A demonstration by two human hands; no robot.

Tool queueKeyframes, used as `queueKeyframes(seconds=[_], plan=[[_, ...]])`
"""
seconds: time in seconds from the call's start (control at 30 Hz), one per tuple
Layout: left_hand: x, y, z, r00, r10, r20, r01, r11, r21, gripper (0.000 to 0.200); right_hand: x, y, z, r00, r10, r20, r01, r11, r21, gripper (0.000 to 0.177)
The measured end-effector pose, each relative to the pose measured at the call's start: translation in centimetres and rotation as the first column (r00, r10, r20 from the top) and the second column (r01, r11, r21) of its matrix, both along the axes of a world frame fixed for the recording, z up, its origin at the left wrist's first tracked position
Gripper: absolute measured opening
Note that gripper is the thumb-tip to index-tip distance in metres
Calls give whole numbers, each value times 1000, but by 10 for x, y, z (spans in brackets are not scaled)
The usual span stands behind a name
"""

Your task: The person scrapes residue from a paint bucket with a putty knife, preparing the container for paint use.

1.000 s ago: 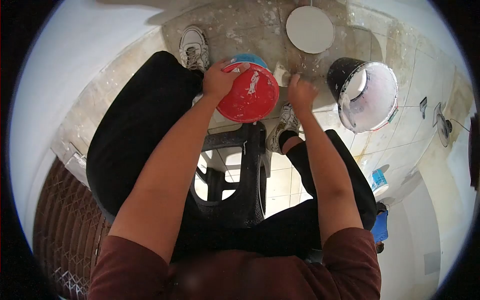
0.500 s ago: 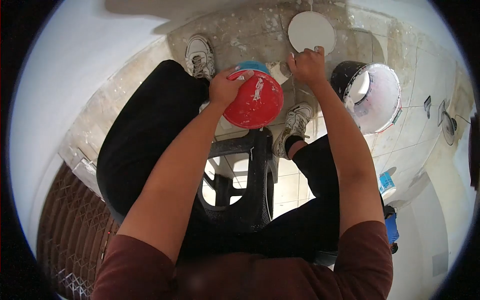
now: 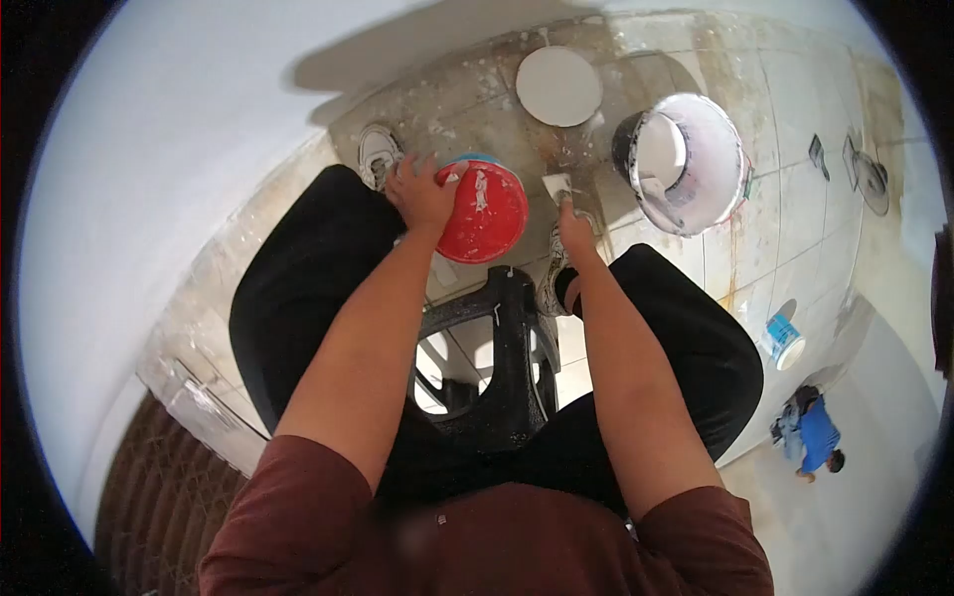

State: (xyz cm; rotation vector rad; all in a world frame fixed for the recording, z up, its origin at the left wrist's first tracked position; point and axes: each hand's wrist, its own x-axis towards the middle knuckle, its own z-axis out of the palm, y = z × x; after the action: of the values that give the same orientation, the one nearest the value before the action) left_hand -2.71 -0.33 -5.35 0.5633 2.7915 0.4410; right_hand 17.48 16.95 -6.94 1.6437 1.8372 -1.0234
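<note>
My left hand (image 3: 422,197) is at the left edge of a red lid (image 3: 487,219), thumb on its rim and the other fingers spread. White smears mark the lid; beneath it a strip of blue bucket (image 3: 479,158) shows. In my right hand (image 3: 574,230) is a putty knife (image 3: 557,186), its pale blade pointing away from me, just right of the lid. The right fingers wrap around its handle, which is mostly hidden.
A white round lid (image 3: 558,86) lies on the stained tile floor. To the right stands a paint-smeared bucket (image 3: 720,149). A black stool (image 3: 512,372) is between my legs. Farther right are a small blue-and-white tub (image 3: 784,343) and a person in blue (image 3: 820,437).
My right hand has drawn back toward me, the putty knife now in plain view. My left fingers have spread at the lid's edge. The camera view has shifted.
</note>
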Motion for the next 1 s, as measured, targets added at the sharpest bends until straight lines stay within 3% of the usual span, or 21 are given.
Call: queueKeyframes(seconds=[0.07, 0.1, 0.17, 0.27, 0.37, 0.4, 0.5, 0.6, 0.7, 0.8, 0.87, 1.0], plan=[[-3, 11, 10, 888, -436, -149, 454, 882, 127, 59, -2, 7, -3, 995, 98, -31, -97, 995, 17, 64], [1, 25, 17, 795, -605, -35, 605, 789, 107, 58, -2, 10, -5, 988, 148, -44, -147, 989, 25, 61], [4, 63, 37, 494, -848, 189, 847, 519, 113, 57, -7, 14, 4, 981, 187, -53, -185, 982, 26, 61], [-4, 95, 66, 200, -877, 436, 976, 218, -10, 55, -17, 23, 43, 976, 197, -97, -202, 978, -46, 61], [-5, 83, 51, 91, -953, 288, 996, 88, -22, 62, -12, 19, 40, 974, 203, -102, -204, 979, -6, 59], [-4, 86, 52, 104, -958, 269, 994, 93, -53, 67, -10, 14, 31, 974, 205, -92, -204, 979, 25, 59], [5, 83, 48, 98, -957, 271, 991, 69, -116, 80, -3, 0, 6, 984, 3, -177, -10, 999, -41, 60], [8, 94, 53, 64, -949, 309, 988, 17, -152, 85, -12, -14, 2, 864, -481, -147, 427, 856, -293, 65], [2, 93, 49, 61, -942, 331, 987, 8, -161, 85, -22, -31, -4, 928, -359, -97, 316, 899, -305, 78], [-2, 84, 52, 58, -952, 301, 986, 7, -166, 83, -44, -63, -18, 828, -542, -141, 488, 821, -296, 86], [-3, 80, 60, 69, -949, 309, 987, 20, -158, 81, -52, -65, -22, 854, -481, -197, 429, 867, -255, 89], [-8, 87, 73, 172, -918, 356, 983, 139, -119, 72, -63, -51, -18, 863, -404, -302, 360, 913, -194, 88]])
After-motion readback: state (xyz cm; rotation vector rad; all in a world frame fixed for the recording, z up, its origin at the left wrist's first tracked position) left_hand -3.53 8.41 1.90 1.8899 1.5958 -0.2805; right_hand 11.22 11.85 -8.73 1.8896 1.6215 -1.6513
